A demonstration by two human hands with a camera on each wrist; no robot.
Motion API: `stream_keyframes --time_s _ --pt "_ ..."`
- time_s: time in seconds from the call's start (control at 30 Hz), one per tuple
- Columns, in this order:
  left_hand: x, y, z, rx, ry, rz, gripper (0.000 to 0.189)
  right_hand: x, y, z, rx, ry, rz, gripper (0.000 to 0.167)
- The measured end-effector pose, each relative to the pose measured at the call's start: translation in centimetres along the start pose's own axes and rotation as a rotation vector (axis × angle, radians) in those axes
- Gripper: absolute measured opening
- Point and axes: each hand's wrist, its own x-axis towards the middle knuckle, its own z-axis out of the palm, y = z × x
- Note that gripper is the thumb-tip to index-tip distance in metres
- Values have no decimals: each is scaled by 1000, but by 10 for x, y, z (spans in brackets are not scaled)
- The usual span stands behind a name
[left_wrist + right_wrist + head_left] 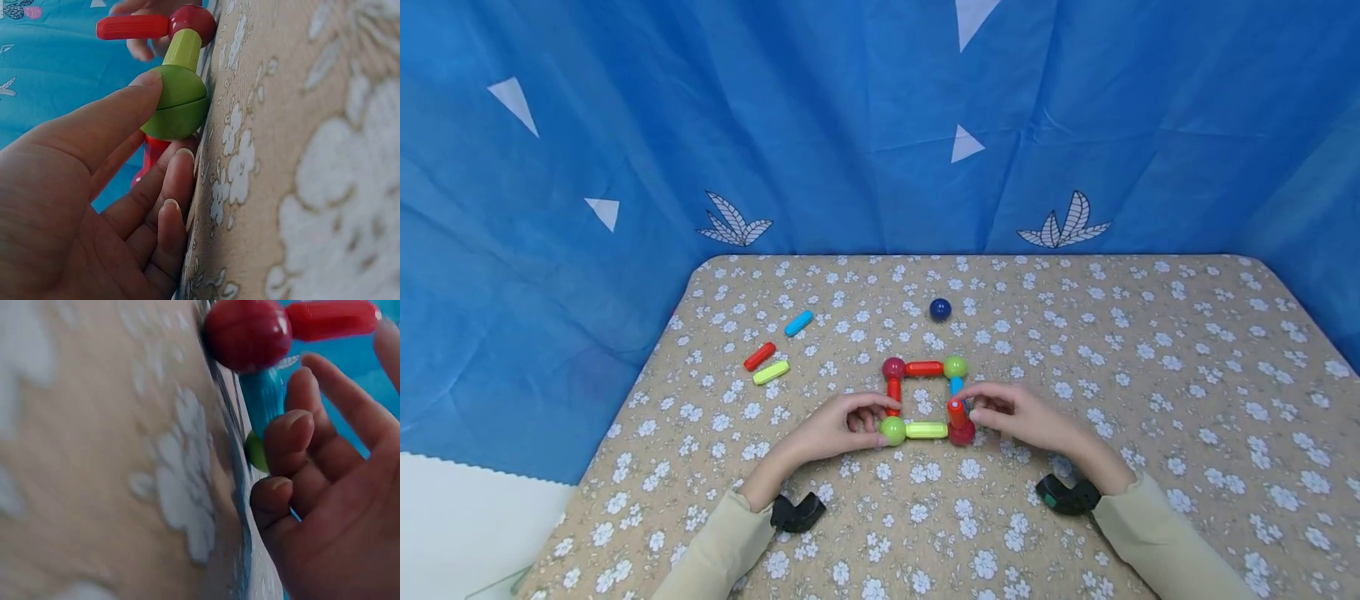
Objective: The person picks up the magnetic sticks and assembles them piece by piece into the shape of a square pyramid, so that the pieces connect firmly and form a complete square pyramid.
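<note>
A square of coloured rods and balls lies in the middle of the table. My left hand holds its near-left green ball, thumb on the ball and index finger along the left red rod. From the near-right red ball a red rod stands upright. My right hand is beside that rod, fingers loosely bent and a fingertip close to its top. A yellow-green rod joins the two near balls. On the right side, a blue rod is partly hidden by the right hand.
A dark blue ball lies behind the square. Off to the left are a loose blue rod, red rod and yellow-green rod. A blue curtain hangs along the far edge of the flowered tablecloth.
</note>
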Motion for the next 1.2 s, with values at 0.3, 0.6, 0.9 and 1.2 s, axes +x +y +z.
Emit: stream_keyframes --time_s 0.3,0.6,0.9,1.2 --pt "0 -1 0 10 1 1 44 2 -2 16 -54 9 -39 15" --pt "0 2 0 4 -2 -9 44 1 0 16 -55 23 -55 13" --pt "3 1 -5 -6 -5 -15 44 5 -7 12 -36 25 -85 13" --pt "-20 -5 -56 4 296 -5 38 1 5 17 -29 37 -88 14"
